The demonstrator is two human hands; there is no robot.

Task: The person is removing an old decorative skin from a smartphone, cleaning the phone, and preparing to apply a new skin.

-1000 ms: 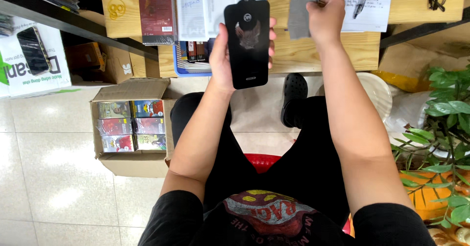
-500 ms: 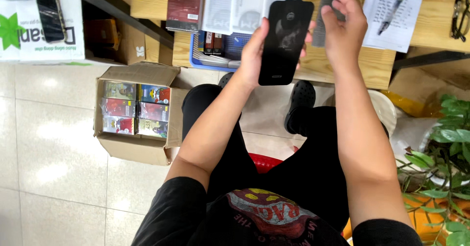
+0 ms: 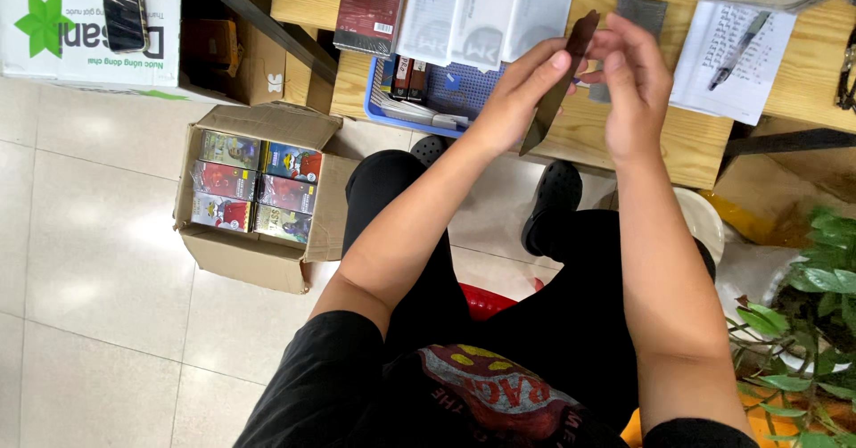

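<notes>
My left hand (image 3: 517,100) holds a thin black phone-shaped glass panel (image 3: 555,87), turned edge-on to me and raised over the wooden table (image 3: 624,145). My right hand (image 3: 635,82) is close beside it, its fingertips pinching the panel's upper end. A grey rectangular pad (image 3: 644,11) lies on the table behind my right hand, partly hidden by it.
The table bears white sleeves (image 3: 486,7), a dark red package (image 3: 370,7), a sheet of paper with a pen (image 3: 731,42) and a blue basket (image 3: 464,91). An open cardboard box of coloured packs (image 3: 254,189) stands on the tiled floor at left. A plant (image 3: 820,279) is at right.
The panel has turned from facing me to edge-on. My right hand has come off the grey pad and closed in on the panel's top end.
</notes>
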